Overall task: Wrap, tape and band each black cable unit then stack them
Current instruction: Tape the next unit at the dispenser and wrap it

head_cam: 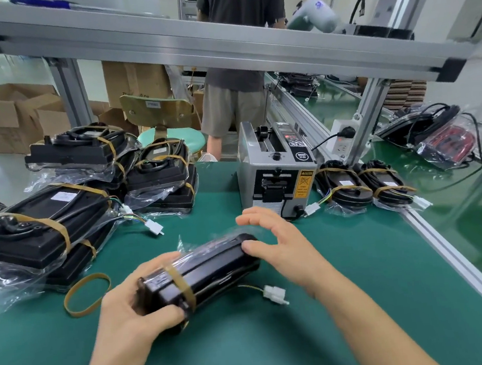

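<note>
On the green mat, right in the middle, sits the black cable unit in its clear plastic wrap, and both hands are on it. It lies on its edge, long axis running from near-left up to far-right. The left hand grips the near-left end, fingers curled over the top and thumb tucked under the front, right beside the one tan rubber band already round that end. The right hand is at the far-right end: thumb touching the end face, the other fingers spread and arched above the wrap, clamped on nothing. That far end carries no band, so the right hand is the nearer one to it. A loose rubber band lies flat on the mat just left of the left hand, so I'd say that is the next thing wanted, and the left hand is nearer to it. The unit's white connector trails on its wire towards the front, clear of both hands. Off to the left, finished units lie stacked, double-banded. Behind, the tape dispenser stands close, with two more banded units at its right.
</note>
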`<state>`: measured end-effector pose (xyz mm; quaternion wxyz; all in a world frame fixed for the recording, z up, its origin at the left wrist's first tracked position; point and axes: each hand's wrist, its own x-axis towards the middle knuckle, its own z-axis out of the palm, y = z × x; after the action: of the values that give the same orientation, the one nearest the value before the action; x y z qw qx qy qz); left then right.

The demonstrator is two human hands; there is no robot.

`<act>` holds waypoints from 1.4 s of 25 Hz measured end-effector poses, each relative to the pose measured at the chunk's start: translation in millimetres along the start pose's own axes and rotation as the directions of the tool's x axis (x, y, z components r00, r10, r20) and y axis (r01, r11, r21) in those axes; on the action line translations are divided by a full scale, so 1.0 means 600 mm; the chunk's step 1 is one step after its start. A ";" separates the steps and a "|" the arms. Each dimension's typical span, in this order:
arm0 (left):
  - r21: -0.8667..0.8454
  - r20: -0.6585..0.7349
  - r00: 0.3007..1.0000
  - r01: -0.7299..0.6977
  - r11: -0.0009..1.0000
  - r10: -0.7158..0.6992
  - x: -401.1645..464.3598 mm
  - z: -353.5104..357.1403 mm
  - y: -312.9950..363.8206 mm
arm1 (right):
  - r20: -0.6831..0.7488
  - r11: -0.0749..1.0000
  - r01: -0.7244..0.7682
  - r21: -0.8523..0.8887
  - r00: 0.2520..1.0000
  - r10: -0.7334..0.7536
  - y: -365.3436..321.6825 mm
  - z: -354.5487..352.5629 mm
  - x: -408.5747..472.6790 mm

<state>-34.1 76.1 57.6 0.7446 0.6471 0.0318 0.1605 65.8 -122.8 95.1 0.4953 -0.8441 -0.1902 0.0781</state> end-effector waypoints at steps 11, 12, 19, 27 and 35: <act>0.879 0.211 0.960 -0.268 0.395 0.183 0.028 0.096 0.092 | 0.103 0.940 0.015 0.342 0.993 -0.053 0.041 -0.023 0.042; 0.893 0.162 0.981 -0.191 0.408 0.105 0.034 0.104 0.091 | 0.107 0.952 0.052 0.303 0.990 -0.088 0.039 -0.024 0.044; 0.922 0.063 0.983 -0.124 0.368 0.174 0.043 0.114 0.078 | 0.251 0.969 0.077 0.236 0.958 -0.138 0.048 -0.056 0.048; 0.971 0.048 0.972 -0.099 0.220 0.228 0.051 0.121 0.072 | 0.086 0.965 0.239 0.109 0.965 -0.249 0.063 -0.038 0.048; 0.913 0.241 0.970 -0.230 0.338 0.010 0.035 0.099 0.083 | 0.164 0.957 0.269 -0.108 0.954 -0.249 0.008 0.002 0.095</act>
<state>-9.2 30.8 119.3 0.2265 0.9683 -0.0024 0.1049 118.5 -101.0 93.7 0.4300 -0.8338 -0.3405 0.0626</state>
